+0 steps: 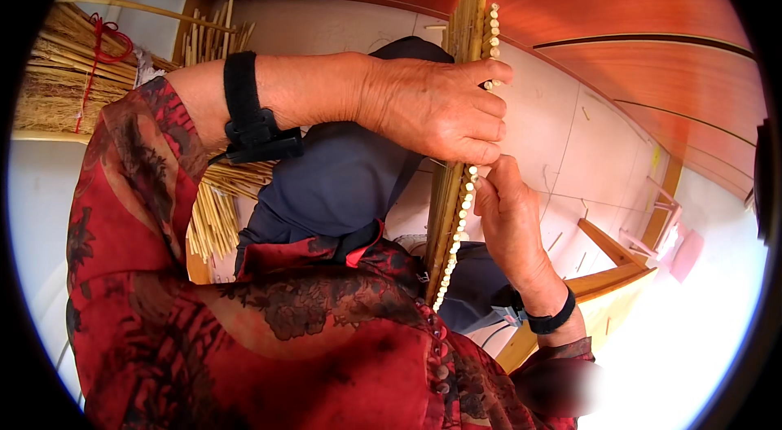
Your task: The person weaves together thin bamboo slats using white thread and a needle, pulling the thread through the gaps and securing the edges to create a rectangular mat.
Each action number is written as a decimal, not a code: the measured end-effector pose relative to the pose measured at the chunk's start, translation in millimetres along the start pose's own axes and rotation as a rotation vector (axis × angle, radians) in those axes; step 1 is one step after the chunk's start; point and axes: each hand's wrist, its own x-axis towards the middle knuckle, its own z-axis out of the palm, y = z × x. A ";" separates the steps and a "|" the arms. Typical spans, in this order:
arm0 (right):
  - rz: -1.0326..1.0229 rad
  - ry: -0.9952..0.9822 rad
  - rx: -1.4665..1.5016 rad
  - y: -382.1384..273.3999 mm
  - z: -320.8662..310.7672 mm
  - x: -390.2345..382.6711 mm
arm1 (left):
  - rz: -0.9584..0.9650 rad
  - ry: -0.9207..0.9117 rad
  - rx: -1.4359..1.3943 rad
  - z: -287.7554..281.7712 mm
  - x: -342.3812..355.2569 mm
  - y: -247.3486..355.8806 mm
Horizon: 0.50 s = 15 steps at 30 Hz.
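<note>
A flat mat of stalks (444, 218) stands on edge in front of me, its row of pale round cut ends facing right. My left hand (444, 108) reaches across and is closed over the upper part of the mat, fingers wrapped over the row of ends. Just below it, my right hand (513, 214) is closed in a pinch close to the cut ends. Whatever lies between those fingertips is too small or hidden to make out. My dark-trousered leg (334, 182) is left of the mat.
Brush-like bundles of dry stalks (65, 76) tied with red cord (102, 51) lie at the left, with loose cut stalks (213, 222) below. Reddish wooden cabinet doors (635, 6) line the far side. A wooden frame (607, 291) and stalk scraps on the tiled floor (538, 120) are at right.
</note>
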 end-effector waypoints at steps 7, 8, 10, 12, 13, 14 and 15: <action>-0.012 0.077 -0.017 -0.9 12.6 -2.3 | 0.007 -0.025 0.014 -0.5 0.6 -0.4; -0.012 0.077 -0.016 -1.5 13.7 -1.6 | 0.007 -0.026 0.028 -0.9 1.1 -0.3; -0.092 0.120 -0.036 -2.5 14.7 1.5 | 0.007 -0.035 0.029 -3.2 0.5 0.4; -0.098 0.091 0.011 -3.4 12.7 4.7 | 0.010 -0.045 0.029 -5.1 -0.8 0.4; -0.106 0.063 0.057 -3.8 12.1 5.9 | 0.003 -0.053 0.008 -5.9 -1.4 -0.5; -0.103 0.068 0.059 -3.7 12.8 6.7 | -0.003 -0.061 -0.013 -6.5 -1.8 -0.9; -0.057 0.055 0.141 -3.5 14.1 7.0 | 0.005 -0.063 -0.018 -6.6 -1.6 -0.4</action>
